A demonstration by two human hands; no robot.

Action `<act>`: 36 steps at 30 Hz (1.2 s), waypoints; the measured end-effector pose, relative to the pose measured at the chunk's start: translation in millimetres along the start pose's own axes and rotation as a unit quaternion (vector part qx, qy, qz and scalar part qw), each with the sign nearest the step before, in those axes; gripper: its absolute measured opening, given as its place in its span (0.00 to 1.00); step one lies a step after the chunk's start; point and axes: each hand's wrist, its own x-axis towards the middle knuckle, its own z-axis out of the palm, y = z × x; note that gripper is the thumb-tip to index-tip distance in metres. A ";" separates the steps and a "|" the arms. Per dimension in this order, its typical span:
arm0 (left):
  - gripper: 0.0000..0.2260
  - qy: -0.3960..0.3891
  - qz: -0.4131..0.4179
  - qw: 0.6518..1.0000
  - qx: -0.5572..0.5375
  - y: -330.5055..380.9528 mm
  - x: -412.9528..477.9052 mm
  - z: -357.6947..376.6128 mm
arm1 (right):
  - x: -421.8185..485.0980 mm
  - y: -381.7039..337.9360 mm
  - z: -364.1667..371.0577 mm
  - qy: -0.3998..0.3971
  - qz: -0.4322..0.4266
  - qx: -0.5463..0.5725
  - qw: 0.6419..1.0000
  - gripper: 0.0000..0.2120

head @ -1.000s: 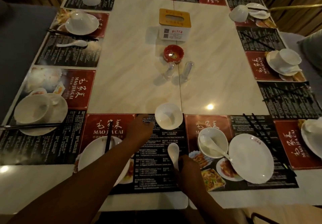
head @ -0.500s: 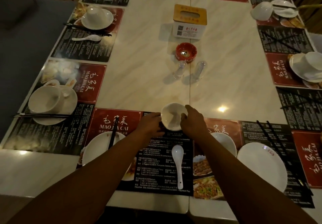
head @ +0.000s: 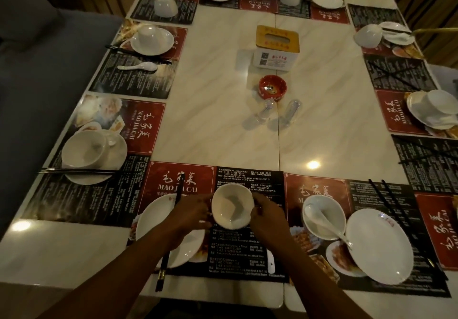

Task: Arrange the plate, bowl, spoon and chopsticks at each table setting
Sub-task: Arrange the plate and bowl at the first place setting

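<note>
The left hand [head: 190,215] and right hand [head: 266,217], fingers curled round the bowl [head: 231,206], have drawn it nearer, seemingly toward the plate [head: 150,225].

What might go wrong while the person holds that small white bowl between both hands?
1. The left forearm crosses the chopsticks that lie over the plate; a careless pull could roll them off.
2. The bowl is gripped only at its sides by the left hand and right hand, so it might slip.
3. What looks like a spoon peeks out beside the right forearm and could get swept aside.
</note>
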 end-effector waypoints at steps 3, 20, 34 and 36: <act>0.24 -0.028 0.014 0.999 0.005 -8.9 -7.9 1.1 | -13.6 3.7 7.5 0.017 0.003 -0.003 1.000 0.22; 0.24 -0.051 -0.006 0.999 -0.015 -18.7 -7.9 1.6 | -26.9 10.2 15.8 0.058 0.006 0.010 0.998 0.26; 0.21 0.003 0.009 0.999 -0.051 -16.8 -1.9 -10.8 | -64.3 53.4 8.8 0.026 0.137 -0.248 0.959 0.12; 0.23 0.046 0.020 0.999 0.018 -17.0 -0.4 -15.9 | -69.5 59.2 12.7 0.013 0.137 -0.248 0.959 0.09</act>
